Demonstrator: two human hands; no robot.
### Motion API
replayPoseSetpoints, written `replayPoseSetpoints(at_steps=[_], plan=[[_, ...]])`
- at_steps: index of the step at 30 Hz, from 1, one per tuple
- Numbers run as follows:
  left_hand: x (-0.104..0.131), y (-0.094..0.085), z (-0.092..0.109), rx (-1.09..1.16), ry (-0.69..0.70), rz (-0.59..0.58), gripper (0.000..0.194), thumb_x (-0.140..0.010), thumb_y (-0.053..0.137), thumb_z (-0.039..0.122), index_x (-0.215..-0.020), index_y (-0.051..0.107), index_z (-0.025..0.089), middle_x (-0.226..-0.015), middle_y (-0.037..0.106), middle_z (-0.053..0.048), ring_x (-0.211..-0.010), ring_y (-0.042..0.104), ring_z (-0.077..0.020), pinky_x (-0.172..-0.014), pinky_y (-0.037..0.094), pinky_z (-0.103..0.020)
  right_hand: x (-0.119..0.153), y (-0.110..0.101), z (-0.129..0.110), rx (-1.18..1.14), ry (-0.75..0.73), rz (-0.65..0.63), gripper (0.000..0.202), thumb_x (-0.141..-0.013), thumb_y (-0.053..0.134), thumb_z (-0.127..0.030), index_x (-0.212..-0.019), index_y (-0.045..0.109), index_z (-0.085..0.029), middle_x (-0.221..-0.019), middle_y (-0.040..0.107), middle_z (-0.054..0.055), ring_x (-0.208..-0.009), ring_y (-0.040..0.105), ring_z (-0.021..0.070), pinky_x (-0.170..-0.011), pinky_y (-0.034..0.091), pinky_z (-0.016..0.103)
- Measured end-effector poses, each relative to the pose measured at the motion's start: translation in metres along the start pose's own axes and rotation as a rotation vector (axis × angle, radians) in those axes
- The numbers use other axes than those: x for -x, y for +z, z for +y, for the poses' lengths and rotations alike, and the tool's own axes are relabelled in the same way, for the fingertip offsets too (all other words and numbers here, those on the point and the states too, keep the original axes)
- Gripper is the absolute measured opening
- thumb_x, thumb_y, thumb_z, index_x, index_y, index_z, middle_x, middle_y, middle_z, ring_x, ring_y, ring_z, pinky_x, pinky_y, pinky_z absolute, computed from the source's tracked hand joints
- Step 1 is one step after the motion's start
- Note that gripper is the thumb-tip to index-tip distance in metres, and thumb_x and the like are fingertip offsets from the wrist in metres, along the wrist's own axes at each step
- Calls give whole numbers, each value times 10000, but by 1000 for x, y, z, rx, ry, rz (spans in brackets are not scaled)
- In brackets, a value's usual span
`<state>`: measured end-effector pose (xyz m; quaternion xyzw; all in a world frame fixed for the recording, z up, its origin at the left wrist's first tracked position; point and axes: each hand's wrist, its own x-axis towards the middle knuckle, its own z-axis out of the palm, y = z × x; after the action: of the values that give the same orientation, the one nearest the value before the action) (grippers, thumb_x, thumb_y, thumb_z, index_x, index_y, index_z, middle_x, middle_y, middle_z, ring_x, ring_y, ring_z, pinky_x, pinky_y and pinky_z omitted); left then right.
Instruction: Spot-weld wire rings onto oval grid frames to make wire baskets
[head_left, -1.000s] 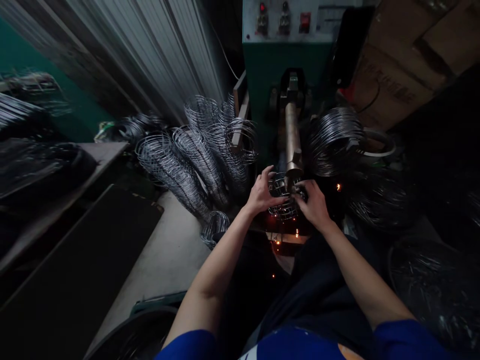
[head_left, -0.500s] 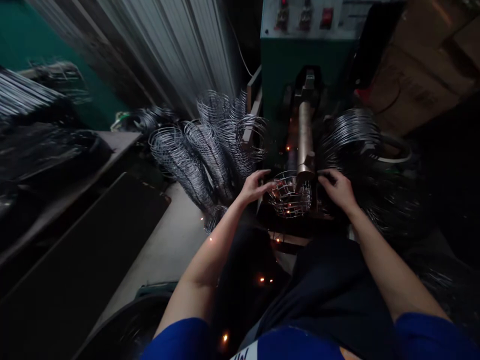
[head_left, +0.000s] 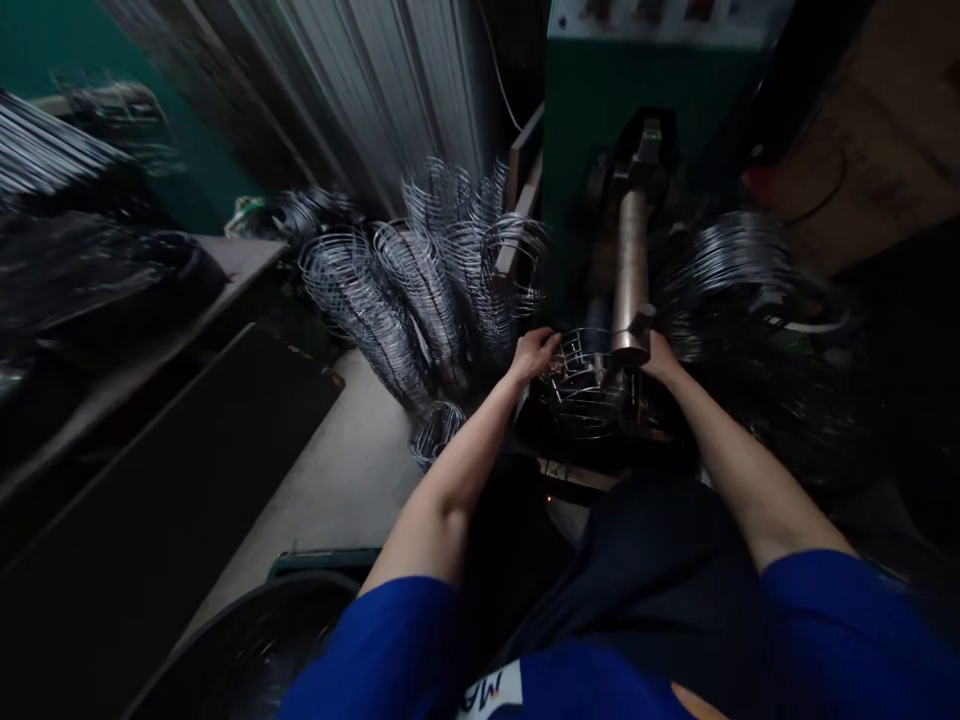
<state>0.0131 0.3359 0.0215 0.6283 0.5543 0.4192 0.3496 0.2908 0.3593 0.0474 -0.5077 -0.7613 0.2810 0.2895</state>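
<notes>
A small round wire basket (head_left: 585,405) sits in front of me, under the thick metal arm (head_left: 632,270) of the green machine. At the basket's left rim is my left hand (head_left: 535,355), its fingers curled closed on the wire. My right hand (head_left: 658,358) reaches in on the basket's far right side. The end of the metal arm hides its fingers, so their hold on the basket does not show.
Tall nested stacks of wire rings (head_left: 367,310) stand left of the machine (head_left: 592,90). More bundled wire (head_left: 739,260) lies to the right, near cardboard boxes (head_left: 847,150). A dark panel (head_left: 180,500) leans at left, and a black tub (head_left: 255,640) stands by my left side.
Both hands have moved inward to the basket; the left fingers have curled onto its rim and the right hand has gone behind the metal arm. The flying sparks have mostly gone.
</notes>
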Motion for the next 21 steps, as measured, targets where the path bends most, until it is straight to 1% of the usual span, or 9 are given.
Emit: replayPoseSetpoints(at_steps=[2, 5, 7, 8, 11, 13, 15, 18, 21], plan=[[3, -9, 7, -13, 19, 43, 287, -914, 599, 357, -1093, 717, 168, -1061, 743, -70, -975, 666, -210, -937, 521, -342, 10, -8, 3, -24, 26, -19, 457, -819, 557, -607, -629, 604, -194, -601, 569, 8, -662, 539, 182, -647, 443, 288], [50, -14, 15, -55, 120, 257, 299, -923, 617, 375, -1157, 681, 201, -1128, 722, -72, -1015, 667, -209, -961, 537, -357, 43, -24, 8, -134, 52, -68, 473, -839, 574, -627, -766, 692, -175, -723, 673, 26, -717, 593, 184, -693, 473, 289], [99, 3, 17, -103, 112, 507, 313, -963, 566, 444, -1143, 649, 202, -1085, 700, -85, -1016, 664, -210, -958, 545, -368, 66, -31, 10, -191, 69, -71, 456, -849, 609, -611, -842, 722, -170, -791, 706, 44, -759, 614, 190, -727, 484, 297], [123, 18, 17, -118, 94, 568, 329, -961, 566, 468, -1147, 628, 203, -1060, 687, -90, -1009, 664, -216, -944, 554, -379, 75, -32, 9, -203, 79, -62, 445, -850, 622, -603, -850, 725, -170, -799, 708, 47, -766, 615, 191, -735, 486, 302], [167, 82, 13, -111, 123, 461, 631, -850, 707, 516, -1343, 493, 185, -1278, 605, -172, -1223, 596, -305, -1050, 524, -476, 87, -29, 6, -239, 115, -17, 433, -837, 639, -600, -817, 707, -173, -769, 688, 39, -746, 601, 185, -719, 482, 302], [169, 121, 10, -115, 75, 418, 820, -802, 757, 511, -1443, 387, 160, -1402, 520, -221, -1355, 496, -361, -1143, 448, -543, 88, -26, 4, -266, 127, -6, 427, -820, 651, -595, -825, 701, -171, -768, 683, 34, -738, 594, 177, -710, 476, 293], [159, 146, 8, -117, -12, 420, 897, -779, 783, 463, -1479, 326, 138, -1432, 489, -242, -1385, 458, -388, -1167, 418, -570, 88, -23, 3, -268, 138, -4, 413, -812, 657, -580, -834, 696, -170, -767, 672, 27, -729, 582, 168, -699, 465, 283], [152, 150, 8, -117, -63, 398, 875, -748, 796, 367, -1462, 338, 151, -1378, 528, -223, -1328, 509, -380, -1135, 455, -559, 90, -20, 6, -241, 168, 46, 380, -798, 661, -555, -845, 686, -179, -764, 649, 17, -714, 561, 166, -687, 445, 282], [171, 123, 6, -144, 19, 272, 843, -705, 807, 333, -1422, 391, 181, -1283, 588, -178, -1215, 585, -343, -1070, 522, -511, 89, -13, 10, -224, 178, 106, 342, -794, 657, -536, -856, 678, -200, -798, 649, 30, -737, 563, 183, -709, 443, 297]])
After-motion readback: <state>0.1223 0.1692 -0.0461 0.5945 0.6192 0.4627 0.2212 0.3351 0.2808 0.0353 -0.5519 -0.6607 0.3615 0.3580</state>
